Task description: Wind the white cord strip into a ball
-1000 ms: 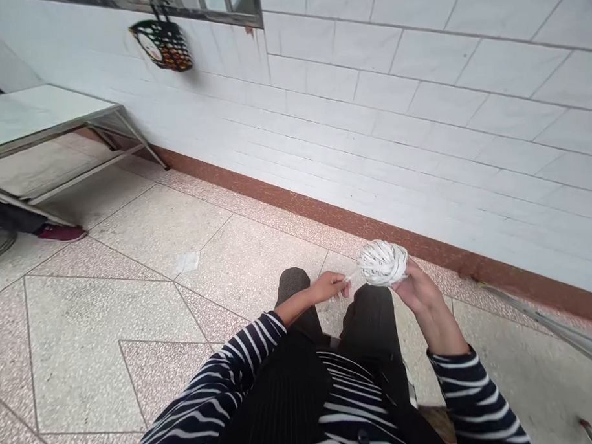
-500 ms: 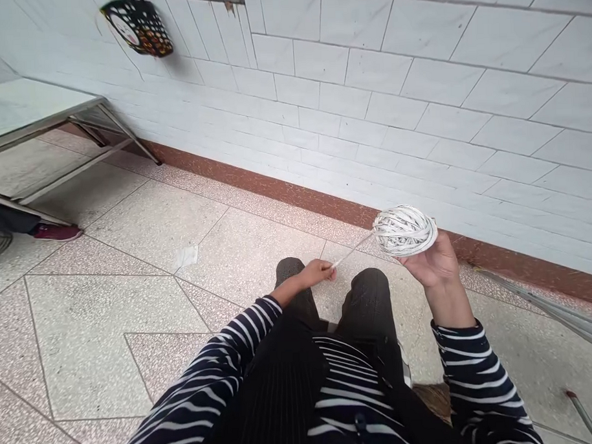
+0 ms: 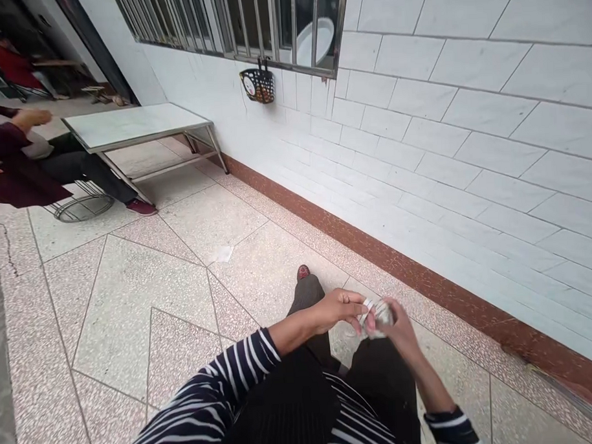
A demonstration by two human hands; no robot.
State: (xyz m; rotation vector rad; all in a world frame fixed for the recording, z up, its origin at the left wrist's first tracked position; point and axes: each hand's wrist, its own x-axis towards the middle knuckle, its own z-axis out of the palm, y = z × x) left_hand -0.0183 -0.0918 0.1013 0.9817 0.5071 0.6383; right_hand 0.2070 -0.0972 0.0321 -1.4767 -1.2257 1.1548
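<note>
A ball of white cord (image 3: 381, 315) is held in front of my knees, partly covered by fingers and blurred by motion. My right hand (image 3: 401, 330) grips it from the right side. From the left, my left hand (image 3: 338, 311) comes up against the ball, its thumb and fingers closed on cord at the near side. Exactly where the strand runs between the fingers cannot be made out.
A low metal-framed table (image 3: 142, 124) stands against the tiled wall (image 3: 448, 126), with a seated person (image 3: 26, 154) beside it. A black basket (image 3: 259, 87) hangs under the barred window. A white scrap (image 3: 224, 253) lies on the floor.
My hands have come together at the ball; before, my left hand held a taut strand away from it. The ball has moved down and left, and the view has lifted, showing the window and person.
</note>
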